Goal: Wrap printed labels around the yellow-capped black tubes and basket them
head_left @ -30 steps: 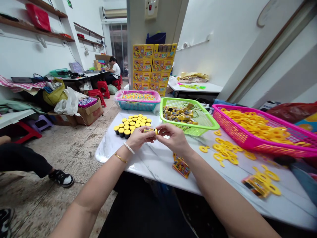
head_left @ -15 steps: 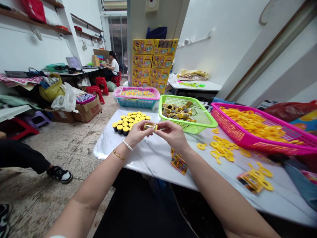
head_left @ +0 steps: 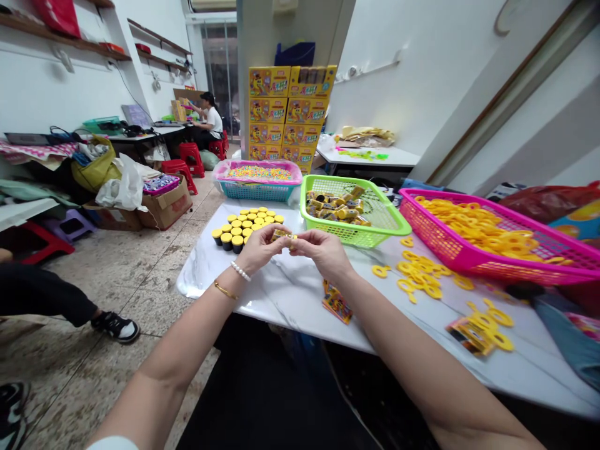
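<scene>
The left hand point(head_left: 265, 245) and right hand point(head_left: 323, 250) are pinching a small yellow wrapped piece point(head_left: 284, 235) between them, wrists angling inward above the marble table point(head_left: 276, 300), leaving open marble toward its near edge. Yellow tubes with black ends point(head_left: 244, 226) are standing left of the green basket point(head_left: 349, 236), loose yellow rings point(head_left: 419, 275) are lying right of it, and a printed packet point(head_left: 336, 303) is lying in front of it.

The stacked yellow cartons point(head_left: 285, 115) are showing bold printed lettering on their fronts, but it is too small and blurred to read. The small packets point(head_left: 336, 302) on the tabletop point(head_left: 274, 300) are carrying colourful print that is equally unreadable.
</scene>
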`<state>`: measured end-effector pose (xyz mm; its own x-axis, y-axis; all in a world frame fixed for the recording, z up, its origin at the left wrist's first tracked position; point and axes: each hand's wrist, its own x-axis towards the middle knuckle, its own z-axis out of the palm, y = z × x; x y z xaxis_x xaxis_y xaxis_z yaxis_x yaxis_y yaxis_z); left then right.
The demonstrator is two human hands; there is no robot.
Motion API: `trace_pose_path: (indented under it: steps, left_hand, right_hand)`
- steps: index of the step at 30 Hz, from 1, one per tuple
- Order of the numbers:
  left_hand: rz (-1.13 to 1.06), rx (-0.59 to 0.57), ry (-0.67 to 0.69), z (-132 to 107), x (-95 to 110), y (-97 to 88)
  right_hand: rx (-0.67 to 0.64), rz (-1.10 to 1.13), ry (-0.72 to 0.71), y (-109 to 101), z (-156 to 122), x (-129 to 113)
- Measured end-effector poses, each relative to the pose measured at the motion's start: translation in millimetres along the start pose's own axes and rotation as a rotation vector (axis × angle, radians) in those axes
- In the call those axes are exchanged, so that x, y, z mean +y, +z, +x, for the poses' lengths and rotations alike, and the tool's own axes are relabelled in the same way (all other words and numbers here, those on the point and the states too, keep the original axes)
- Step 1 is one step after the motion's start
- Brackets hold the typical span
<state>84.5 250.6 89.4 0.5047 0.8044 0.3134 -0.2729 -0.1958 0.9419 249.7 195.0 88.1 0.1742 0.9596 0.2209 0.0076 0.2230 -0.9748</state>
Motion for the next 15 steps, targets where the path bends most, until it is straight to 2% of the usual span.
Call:
trace_pose_path:
  steps: [1,3,5,7,10,13,15]
  left_hand:
    - [0.033,-0.014,0.01,-1,1,0.1]
    - [0.046,-0.036,0.01,-1,2,0.3]
    - [-0.004,-0.051,-0.022,-1,-1,0.7]
    - [-0.075,-0.058,-0.113,0,-5,1.5]
    - [-0.124,-0.047,-0.267,2,-11,2.5]
    - [-0.167,-0.044,-0.325,3,-11,2.3]
    - [-0.241,-0.073,-0.34,2,-9,1.3]
  right_hand:
    - [-0.023,0.073,0.086,1,0,1]
    - [-0.051,0.16,0.171,1,1,0]
    - [-0.073,0.18,0.203,-1,2,-2]
    - [-0.102,0.149,0.202,-4,3,-5]
    - [-0.172,0.097,0.094,-10,4,-10]
    - [-0.257,0.064,-0.073,-10,3,-10]
    - [-0.234,0.058,-0.18,-8,2,-7]
